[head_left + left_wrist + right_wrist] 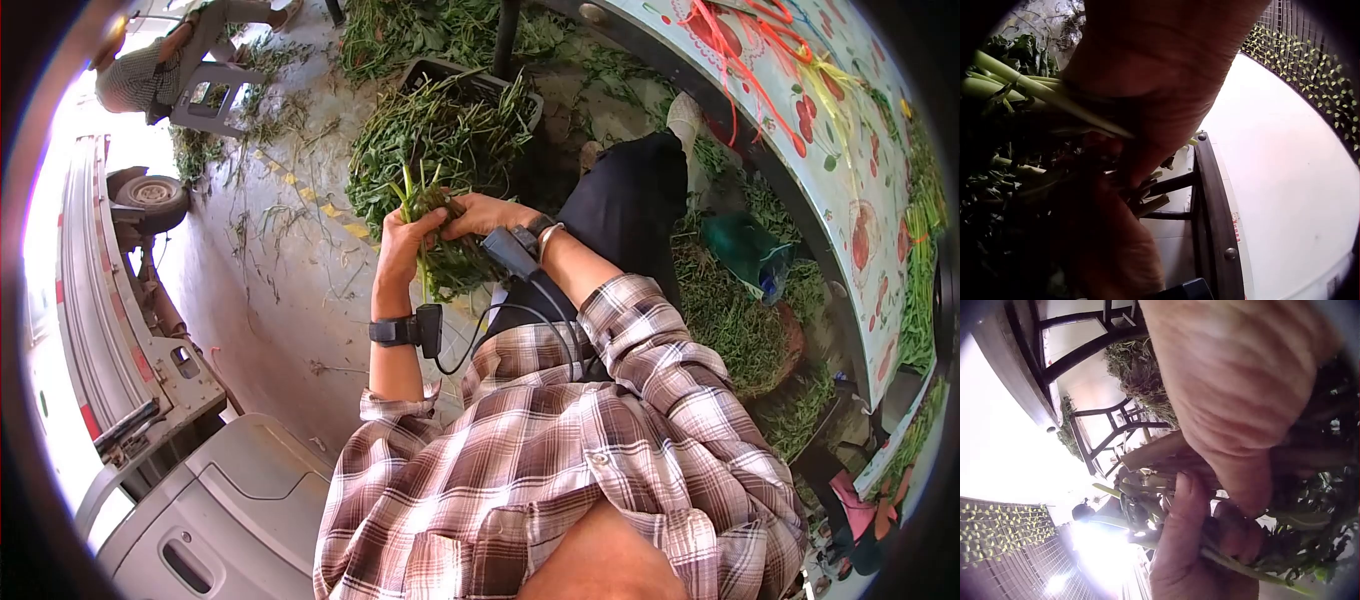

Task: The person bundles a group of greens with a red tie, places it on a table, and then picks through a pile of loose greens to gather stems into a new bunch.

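A small bunch of leafy green stems (450, 262) is held between both hands over the lap. The left hand (403, 240) curls its fingers round the stems, thumb on top; in the left wrist view pale stems (1035, 90) pass beside that hand (1154, 75). My right hand (487, 215) grips the same bunch from the other side, its fingertips close to the left thumb. In the right wrist view the right hand (1241, 381) lies over the stems, with the left thumb (1182, 519) just below it. Leaves and shadow hide some fingertips.
Beyond the hands stands a dark crate (535, 100) heaped with greens (440, 130). A table with a patterned cloth (840, 190) curves along the right, bearing ties and greens. Loose greens and a green bag (745, 250) lie on the floor. A vehicle (240, 500) and a seated person (150, 75) are left.
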`<state>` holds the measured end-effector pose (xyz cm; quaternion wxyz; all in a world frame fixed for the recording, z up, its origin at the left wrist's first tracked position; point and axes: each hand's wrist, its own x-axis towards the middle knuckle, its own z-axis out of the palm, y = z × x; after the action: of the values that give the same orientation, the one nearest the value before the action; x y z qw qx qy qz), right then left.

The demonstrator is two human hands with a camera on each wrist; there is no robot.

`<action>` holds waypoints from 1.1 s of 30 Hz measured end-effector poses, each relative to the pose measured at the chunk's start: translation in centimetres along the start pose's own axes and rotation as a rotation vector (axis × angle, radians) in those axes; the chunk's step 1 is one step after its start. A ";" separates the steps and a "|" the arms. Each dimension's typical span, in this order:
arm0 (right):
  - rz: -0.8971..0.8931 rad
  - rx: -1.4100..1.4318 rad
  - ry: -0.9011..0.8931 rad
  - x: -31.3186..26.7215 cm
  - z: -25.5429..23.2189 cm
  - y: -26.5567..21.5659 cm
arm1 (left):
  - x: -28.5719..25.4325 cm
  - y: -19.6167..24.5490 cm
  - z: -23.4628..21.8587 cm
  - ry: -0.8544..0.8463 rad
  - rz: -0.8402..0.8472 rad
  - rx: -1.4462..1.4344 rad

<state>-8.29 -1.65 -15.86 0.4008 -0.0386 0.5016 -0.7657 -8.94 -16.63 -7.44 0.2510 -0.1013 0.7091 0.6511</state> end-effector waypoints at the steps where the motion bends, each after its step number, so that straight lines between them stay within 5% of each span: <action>1: 0.000 0.001 -0.002 -0.1 0.1 -0.2 | -0.2 0.4 0.1 -0.056 -0.011 -0.023; 10: -0.057 -0.009 -0.072 -1.8 1.1 -2.3 | -0.4 -0.6 0.5 -0.062 -0.055 -0.146; 19: -0.077 0.287 -0.084 -1.2 1.1 -1.8 | 0.5 -2.6 -1.3 -0.044 -0.009 -0.212; 22: -0.072 0.215 -0.012 0.3 0.0 -0.4 | 0.5 -2.4 -1.1 0.001 0.037 -0.268; 24: -0.113 -0.171 0.043 0.6 -0.4 -0.1 | 0.4 -2.4 -0.8 0.061 -0.006 -0.301; 33: -0.286 -0.397 0.377 0.2 0.6 -0.2 | 1.1 -3.2 0.0 0.109 0.071 -0.322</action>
<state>-8.22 -2.22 -15.50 0.1736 -0.0437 0.6964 -0.6950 -8.39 -16.87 -10.73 0.1695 -0.1504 0.6114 0.7581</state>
